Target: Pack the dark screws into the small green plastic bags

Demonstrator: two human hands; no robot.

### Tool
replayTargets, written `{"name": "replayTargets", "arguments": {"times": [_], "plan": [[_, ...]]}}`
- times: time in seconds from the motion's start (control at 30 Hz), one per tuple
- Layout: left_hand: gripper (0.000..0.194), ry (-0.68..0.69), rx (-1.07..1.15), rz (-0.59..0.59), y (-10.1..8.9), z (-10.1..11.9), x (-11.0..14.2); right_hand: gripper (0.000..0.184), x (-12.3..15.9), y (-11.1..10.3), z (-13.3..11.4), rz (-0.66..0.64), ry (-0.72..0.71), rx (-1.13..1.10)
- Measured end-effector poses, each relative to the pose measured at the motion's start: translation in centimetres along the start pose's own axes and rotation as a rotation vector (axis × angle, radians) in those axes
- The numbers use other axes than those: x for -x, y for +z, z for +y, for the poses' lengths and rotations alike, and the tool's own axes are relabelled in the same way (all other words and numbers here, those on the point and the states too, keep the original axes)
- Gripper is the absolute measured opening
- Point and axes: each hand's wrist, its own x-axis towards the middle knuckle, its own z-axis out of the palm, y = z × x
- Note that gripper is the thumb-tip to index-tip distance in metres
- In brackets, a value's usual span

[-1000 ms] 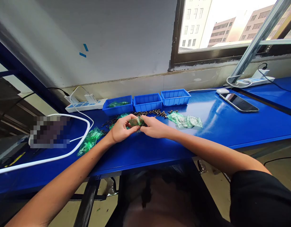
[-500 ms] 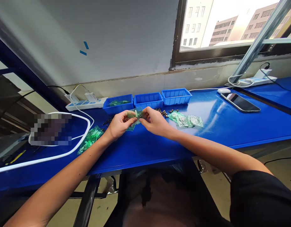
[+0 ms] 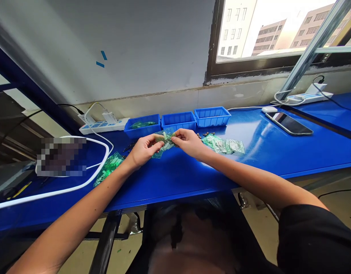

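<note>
Between my hands is a small clear green plastic bag [image 3: 167, 134], held over the blue table. My left hand [image 3: 144, 150] pinches its left side between thumb and fingers. At its right edge, the thumb and fingers of my right hand [image 3: 189, 141] are closed on it. What the bag contains is too small to make out. Several green bags [image 3: 109, 167] lie beside my left forearm, and more bags with pale contents [image 3: 224, 144] lie to the right of my right hand. Small dark screw-like parts [image 3: 211, 134] lie just behind those bags.
Three blue bins stand along the wall: a left bin [image 3: 142, 132] with green bags inside, a middle bin [image 3: 179, 128] and a right bin [image 3: 212, 122]. A phone [image 3: 289, 123] lies at the right. Power strips [image 3: 104, 125] and a thick white tube [image 3: 86, 184] occupy the left.
My right hand has moved slightly right along the green bag, and its fingers have shifted. More of the bag now shows between my hands. My left hand stays nearly where it was.
</note>
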Motion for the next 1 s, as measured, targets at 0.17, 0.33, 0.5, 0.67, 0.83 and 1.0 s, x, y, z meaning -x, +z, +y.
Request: {"name": "replayTargets", "arguments": {"times": [0.17,0.33,0.5,0.67,0.83,1.0], "plan": [[0.031,-0.032,0.004,0.065,-0.2,0.0,-0.1,0.006,-0.1,-0.4,-0.3,-0.014,0.061,-0.064],[0.027,-0.037,0.013,0.074,-0.4,-0.1,-0.2,0.006,0.1,-0.7,-0.7,-0.019,-0.066,0.070],[0.012,0.064,-0.001,0.151,-0.8,-0.3,-0.2,0.014,0.7,-0.5,-0.5,0.027,-0.455,0.346],[0.014,0.149,0.125,0.149,-0.6,0.2,0.0,0.016,0.8,-0.3,-0.4,0.024,-0.299,0.284],[0.017,0.142,0.170,0.065,-0.3,0.3,0.1,0.013,0.8,-0.1,-0.5,-0.161,-0.082,0.179],[0.013,0.186,-0.072,0.073,-1.1,0.1,0.2,0.019,1.0,0.1,-0.8,-0.126,-0.104,0.158]]}}
